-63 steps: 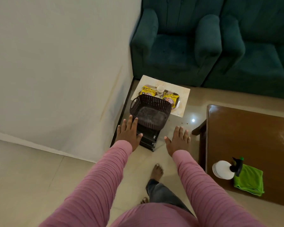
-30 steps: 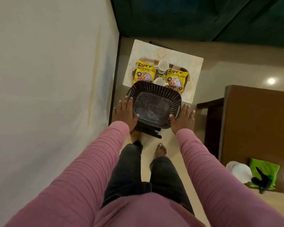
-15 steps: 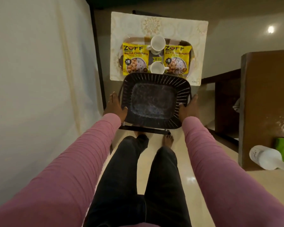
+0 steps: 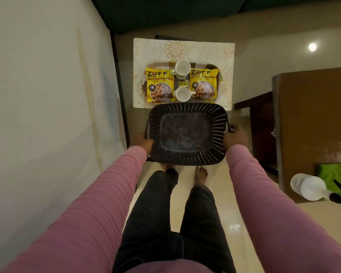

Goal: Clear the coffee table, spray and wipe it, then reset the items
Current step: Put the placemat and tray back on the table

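An empty dark slatted basket is right below me. My left hand grips its left side and my right hand grips its right side, at the handles. Beyond it a patterned placemat lies on the floor with a tray on it. The tray holds two yellow soya chunk packets and two white cups. The brown coffee table is at the right, with a white spray bottle and a green cloth on its near corner.
A white wall runs along the left. A dark green sofa stands beyond the placemat. My bare feet are on the glossy tiled floor just below the basket.
I have bent in over the basket. Both hands went from reaching with spread fingers to gripping the basket's two sides. The basket now looks nearer to the camera.
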Motion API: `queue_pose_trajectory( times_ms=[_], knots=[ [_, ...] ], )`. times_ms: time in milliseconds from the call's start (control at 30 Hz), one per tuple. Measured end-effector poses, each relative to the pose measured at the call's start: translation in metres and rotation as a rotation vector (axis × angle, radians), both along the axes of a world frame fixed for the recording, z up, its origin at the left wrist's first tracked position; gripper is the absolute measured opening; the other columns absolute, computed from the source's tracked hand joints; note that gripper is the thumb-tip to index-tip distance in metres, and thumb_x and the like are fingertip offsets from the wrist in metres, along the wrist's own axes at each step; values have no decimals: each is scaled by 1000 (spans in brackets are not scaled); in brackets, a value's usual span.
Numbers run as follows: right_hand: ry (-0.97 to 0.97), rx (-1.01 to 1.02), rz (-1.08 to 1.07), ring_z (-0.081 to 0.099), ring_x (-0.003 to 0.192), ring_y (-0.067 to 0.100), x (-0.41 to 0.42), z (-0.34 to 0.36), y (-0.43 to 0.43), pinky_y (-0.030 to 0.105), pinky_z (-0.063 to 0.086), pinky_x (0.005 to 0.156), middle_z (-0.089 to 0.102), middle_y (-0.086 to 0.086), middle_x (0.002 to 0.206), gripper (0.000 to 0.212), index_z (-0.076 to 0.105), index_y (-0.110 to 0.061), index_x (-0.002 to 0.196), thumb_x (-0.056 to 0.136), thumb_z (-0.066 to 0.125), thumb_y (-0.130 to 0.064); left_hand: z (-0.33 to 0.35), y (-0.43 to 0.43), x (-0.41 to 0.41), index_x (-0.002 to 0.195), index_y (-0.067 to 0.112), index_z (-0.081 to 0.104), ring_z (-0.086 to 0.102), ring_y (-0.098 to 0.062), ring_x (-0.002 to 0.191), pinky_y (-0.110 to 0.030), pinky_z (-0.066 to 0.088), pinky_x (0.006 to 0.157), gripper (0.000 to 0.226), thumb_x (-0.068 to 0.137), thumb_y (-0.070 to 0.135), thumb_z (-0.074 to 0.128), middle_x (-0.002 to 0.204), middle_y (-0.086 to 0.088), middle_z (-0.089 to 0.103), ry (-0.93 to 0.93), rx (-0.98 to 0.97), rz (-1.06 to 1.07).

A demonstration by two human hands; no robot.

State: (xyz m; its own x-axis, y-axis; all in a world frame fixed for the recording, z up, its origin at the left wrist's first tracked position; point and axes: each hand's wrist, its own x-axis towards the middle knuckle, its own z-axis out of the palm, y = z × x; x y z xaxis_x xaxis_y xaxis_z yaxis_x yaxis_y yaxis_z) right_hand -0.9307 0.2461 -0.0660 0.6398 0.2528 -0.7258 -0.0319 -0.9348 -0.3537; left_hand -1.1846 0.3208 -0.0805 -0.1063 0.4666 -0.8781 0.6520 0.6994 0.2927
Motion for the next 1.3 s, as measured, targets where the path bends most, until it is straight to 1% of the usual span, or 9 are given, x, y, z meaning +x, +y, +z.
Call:
queue_pose_trajectory(
  times_ms=[100,200,500,767,900,967,1033,1133,1300],
  knots=[
    [35,22,-8,60,107,29,0,8,-8,46,52,89,57,7,128,44,47,-23,134,91,51,-12,4,-7,0,128,12,53,57,-25,93,-26,43,65,32,97,14,49,116,-12,61,4,6,21],
    [91,22,-7,59,106,30,-4,1,-11,49,51,90,56,4,127,46,45,-23,135,91,52,-12,-4,-8,-4,125,13,55,59,-26,92,-24,39,56,30,95,17,51,113,-13,62,27,5,13],
    [128,-11,13,60,106,30,-13,-28,-1,46,51,90,60,5,121,46,47,-21,133,89,58,-18,-25,5,-11,125,11,54,55,-19,80,-23,37,54,31,95,14,51,109,-11,61,51,-33,-16],
    [152,-35,-47,58,108,30,-17,-39,12,45,48,90,58,7,124,46,45,-19,135,91,57,-18,-35,16,-13,118,12,56,57,-21,82,-26,39,58,24,95,15,51,101,-9,62,30,-52,-26],
    [111,-46,-59,58,107,29,-17,-45,15,46,48,92,59,7,123,41,48,-20,131,92,55,-31,-40,16,-14,119,12,55,57,-20,81,-25,38,58,25,95,15,52,104,-10,63,29,-75,-16],
    [56,-45,-69,56,111,30,-17,-47,18,47,46,95,58,7,126,45,49,-21,131,93,48,-45,-40,17,-14,127,14,52,60,-22,90,-26,43,63,32,95,18,54,116,-11,62,20,-84,-1],
    [-10,-53,-66,55,113,31,-12,-49,26,48,44,97,59,8,124,52,50,-22,129,93,37,-57,-39,21,-9,138,17,44,58,-31,110,-36,51,82,43,97,25,53,131,-10,56,33,-54,30],
    [-102,-21,-77,58,108,29,1,-53,44,50,44,96,63,7,116,59,55,-20,121,92,26,-62,-34,37,7,146,19,35,46,-35,130,-48,40,105,50,101,35,46,147,-9,44,121,69,31],
    [-133,16,-6,58,111,27,44,-75,93,45,45,98,63,7,120,51,58,-17,121,96,32,-53,-54,97,32,136,8,51,50,-32,126,-35,38,102,40,103,29,39,139,-13,53,231,341,-26]
  ],
)
